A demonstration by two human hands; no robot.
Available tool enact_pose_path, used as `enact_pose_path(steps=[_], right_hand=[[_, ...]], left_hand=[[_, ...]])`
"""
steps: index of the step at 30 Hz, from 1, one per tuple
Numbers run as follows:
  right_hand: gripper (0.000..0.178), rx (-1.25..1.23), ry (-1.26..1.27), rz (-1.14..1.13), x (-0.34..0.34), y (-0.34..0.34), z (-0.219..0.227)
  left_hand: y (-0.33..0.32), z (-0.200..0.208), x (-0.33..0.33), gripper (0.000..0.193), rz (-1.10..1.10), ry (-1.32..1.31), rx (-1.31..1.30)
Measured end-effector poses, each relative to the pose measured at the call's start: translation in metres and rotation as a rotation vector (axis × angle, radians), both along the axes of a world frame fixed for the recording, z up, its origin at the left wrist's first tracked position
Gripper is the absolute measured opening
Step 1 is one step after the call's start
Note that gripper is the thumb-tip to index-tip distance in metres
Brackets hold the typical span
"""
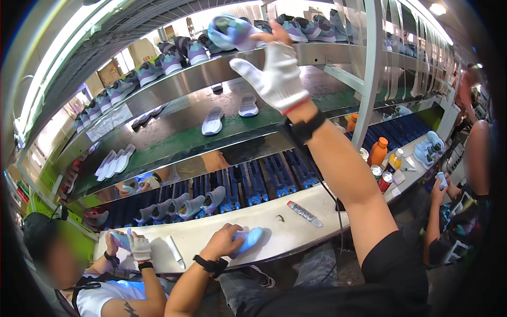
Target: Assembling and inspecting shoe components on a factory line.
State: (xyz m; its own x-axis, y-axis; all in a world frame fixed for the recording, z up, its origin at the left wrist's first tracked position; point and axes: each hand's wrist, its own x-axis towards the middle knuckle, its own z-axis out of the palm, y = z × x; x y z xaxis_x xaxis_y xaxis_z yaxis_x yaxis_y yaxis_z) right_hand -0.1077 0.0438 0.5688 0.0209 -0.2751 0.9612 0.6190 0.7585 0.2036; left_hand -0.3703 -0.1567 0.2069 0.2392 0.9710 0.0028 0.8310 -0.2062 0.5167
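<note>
Raised to the upper shelf, my right hand [280,68] wears a white knit glove with bare fingertips. Its fingers are on one end of a light blue and purple sneaker [226,33], while the thumb sticks out below. The sneaker is tilted at the shelf edge. Down on the white bench, my bare left hand [223,242] grips a light blue, rounded shoe piece [248,240]; the palm hides part of it. Just right of it lie a marker-like tube with a red end [304,213] and a small dark item [280,217].
Sneakers line the upper shelf [311,53]. Soles [213,121] lie on the dark green conveyor [174,138]. Several grey-purple shoes [190,206] stand by the blue racks. Bottles [378,152] and cans [385,180] are at right. A white pen [175,251] lies at left. Co-workers [121,293] hold shoe pieces on both sides.
</note>
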Motion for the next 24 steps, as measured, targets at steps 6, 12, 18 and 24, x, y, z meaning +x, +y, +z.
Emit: enact_pose_path(steps=[6,12,18,24], right_hand=[[0.048,-0.826,-0.765,-0.165,-0.047,0.025,-0.068],[0.063,-1.121,-0.667,-0.250,-0.027,0.078,-0.119],[0.029,-0.909,-0.453,-0.197,-0.017,0.059,-0.143],[0.038,-0.319,-0.446,0.105,0.077,-0.082,-0.201]], left_hand=[[0.003,-0.016,0.037,0.054,-0.105,0.187,0.465],[0.011,-0.003,0.075,0.050,-0.147,0.160,0.339],[-0.030,-0.014,0.116,0.064,-0.327,-0.362,0.702],[-0.063,-0.014,0.082,0.056,-0.103,-0.225,0.788]])
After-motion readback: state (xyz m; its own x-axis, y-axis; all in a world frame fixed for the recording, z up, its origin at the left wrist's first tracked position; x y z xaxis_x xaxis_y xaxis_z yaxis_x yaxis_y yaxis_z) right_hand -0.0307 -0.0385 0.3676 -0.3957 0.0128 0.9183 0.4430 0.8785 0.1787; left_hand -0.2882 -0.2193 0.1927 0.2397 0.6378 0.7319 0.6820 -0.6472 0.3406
